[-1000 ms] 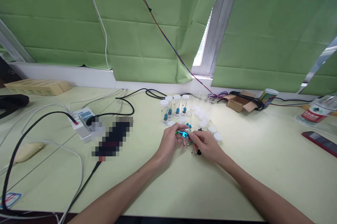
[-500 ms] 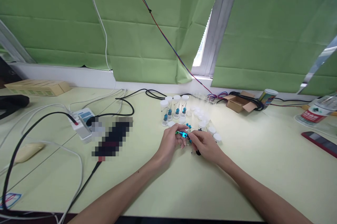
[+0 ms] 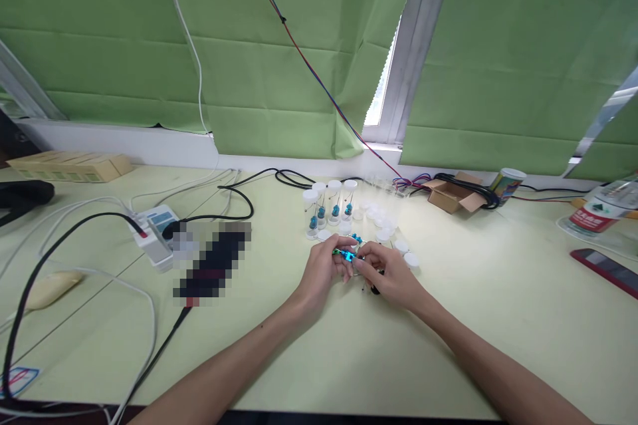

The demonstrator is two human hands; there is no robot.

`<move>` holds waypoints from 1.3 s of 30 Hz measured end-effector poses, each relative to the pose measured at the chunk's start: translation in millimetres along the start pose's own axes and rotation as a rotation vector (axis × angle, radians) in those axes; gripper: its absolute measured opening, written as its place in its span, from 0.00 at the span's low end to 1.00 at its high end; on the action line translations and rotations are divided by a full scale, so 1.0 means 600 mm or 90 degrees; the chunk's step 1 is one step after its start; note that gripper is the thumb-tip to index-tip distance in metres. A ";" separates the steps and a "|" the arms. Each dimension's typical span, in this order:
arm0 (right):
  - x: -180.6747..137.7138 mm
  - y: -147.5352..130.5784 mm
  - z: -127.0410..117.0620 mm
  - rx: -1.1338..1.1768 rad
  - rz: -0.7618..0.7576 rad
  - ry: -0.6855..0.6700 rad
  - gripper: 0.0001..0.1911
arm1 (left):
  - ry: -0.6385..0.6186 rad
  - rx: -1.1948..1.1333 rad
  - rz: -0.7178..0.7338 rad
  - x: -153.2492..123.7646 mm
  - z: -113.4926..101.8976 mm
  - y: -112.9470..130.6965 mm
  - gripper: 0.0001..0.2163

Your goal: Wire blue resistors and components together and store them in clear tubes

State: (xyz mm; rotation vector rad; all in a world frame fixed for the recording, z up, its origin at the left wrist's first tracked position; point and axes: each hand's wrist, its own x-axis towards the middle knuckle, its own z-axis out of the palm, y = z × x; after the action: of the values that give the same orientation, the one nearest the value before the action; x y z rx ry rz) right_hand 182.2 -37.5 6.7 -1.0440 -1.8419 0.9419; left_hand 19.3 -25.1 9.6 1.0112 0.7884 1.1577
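Note:
My left hand (image 3: 323, 269) and my right hand (image 3: 387, 273) meet over the middle of the pale green desk (image 3: 319, 358). Both pinch a small bunch of blue components with wire leads (image 3: 345, 254), held between the fingertips. Just behind them stand several clear vials with white caps (image 3: 329, 207), each holding a blue component. Loose white caps (image 3: 403, 253) and empty vials lie to the right of those. A small black part (image 3: 375, 289) lies under my right hand.
A white power strip (image 3: 155, 232) with black and white cables sits left, beside a blurred dark object (image 3: 214, 259). An open cardboard box (image 3: 451, 193), a can (image 3: 507, 183), a water bottle (image 3: 605, 211) and a red phone (image 3: 604, 268) lie at right. Green blinds hang behind.
My right hand's fingers have shifted slightly left and up, closing in on the blue components. My left hand has stayed put.

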 end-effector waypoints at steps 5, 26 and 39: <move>0.000 -0.003 -0.001 -0.009 0.002 -0.019 0.15 | 0.000 -0.002 -0.005 0.000 0.000 0.000 0.20; 0.000 0.005 0.003 -0.144 -0.003 0.033 0.25 | -0.004 0.002 0.002 -0.001 -0.002 0.000 0.20; -0.002 0.009 0.004 -0.101 -0.042 0.029 0.09 | 0.000 0.000 -0.010 -0.003 0.001 0.005 0.20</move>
State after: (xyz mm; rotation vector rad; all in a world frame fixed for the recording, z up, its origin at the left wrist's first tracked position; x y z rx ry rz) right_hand 181.9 -37.1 1.0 -1.0823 -1.9258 0.7378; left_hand 18.5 -26.5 12.6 1.0033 0.7952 1.1438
